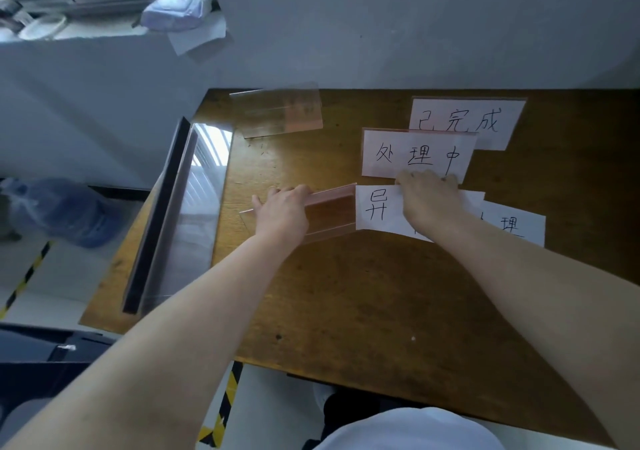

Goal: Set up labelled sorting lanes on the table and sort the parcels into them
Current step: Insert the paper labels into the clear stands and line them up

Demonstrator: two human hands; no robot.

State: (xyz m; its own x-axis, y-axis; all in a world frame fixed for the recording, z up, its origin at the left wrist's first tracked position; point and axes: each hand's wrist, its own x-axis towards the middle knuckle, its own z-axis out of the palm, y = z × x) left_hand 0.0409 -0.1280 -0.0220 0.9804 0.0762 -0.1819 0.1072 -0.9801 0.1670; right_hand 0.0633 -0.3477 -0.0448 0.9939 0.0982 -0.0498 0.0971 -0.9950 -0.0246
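Observation:
My left hand point(282, 210) grips the left end of a clear acrylic sign holder point(332, 212) on the wooden table point(346, 293). My right hand point(427, 198) pinches a white paper label point(379, 209) with black handwriting, its left edge at the holder's open right end. Two filled sign holders stand behind: one labelled card point(417, 153) in the middle and another point(465, 120) further back. A further loose label point(512, 224) lies under my right forearm, partly hidden.
An empty clear sign holder point(278, 112) lies at the table's back left. Long clear and black divider strips point(166, 214) lie along the left edge. A wrapped parcel point(176, 8) sits on the window ledge. A grey wall runs behind the table.

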